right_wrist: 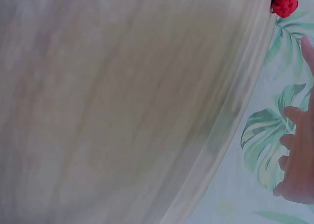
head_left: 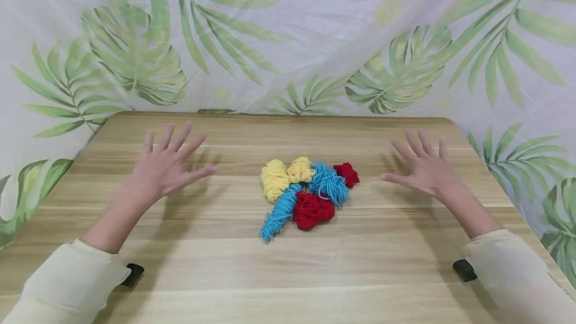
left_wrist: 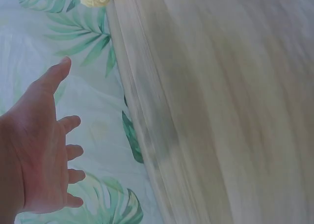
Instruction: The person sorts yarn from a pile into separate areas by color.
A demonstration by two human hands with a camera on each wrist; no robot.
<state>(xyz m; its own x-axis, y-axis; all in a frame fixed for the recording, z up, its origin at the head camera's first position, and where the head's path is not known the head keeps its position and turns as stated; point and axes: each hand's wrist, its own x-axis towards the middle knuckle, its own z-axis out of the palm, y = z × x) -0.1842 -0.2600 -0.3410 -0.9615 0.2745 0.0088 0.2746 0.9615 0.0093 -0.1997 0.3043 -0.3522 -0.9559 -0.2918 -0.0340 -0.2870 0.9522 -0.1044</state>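
Several small bundles of yarn lie clustered mid-table in the head view. A pale yellow bundle (head_left: pixel 275 180) and a deeper yellow one (head_left: pixel 300 170) sit at the back left. A long blue bundle (head_left: pixel 281 212) points toward the near edge, and a rounder blue bundle (head_left: pixel 329 183) lies to the right. Red yarn (head_left: pixel 313 210) is at the front, with a smaller red bundle (head_left: pixel 346 174) at the far right. To the left of the pile, my left hand (head_left: pixel 167 163) has its fingers spread and holds nothing. Across from it, my right hand (head_left: pixel 424 168) is likewise spread, touching no yarn.
The yarn lies on a wood-grain table (head_left: pixel 216 274) with rounded far corners. Behind it hangs a white cloth (head_left: pixel 315 24) with green leaf prints. A dark strap piece (head_left: pixel 133 275) shows at the left sleeve, another dark piece (head_left: pixel 464 270) at the right sleeve.
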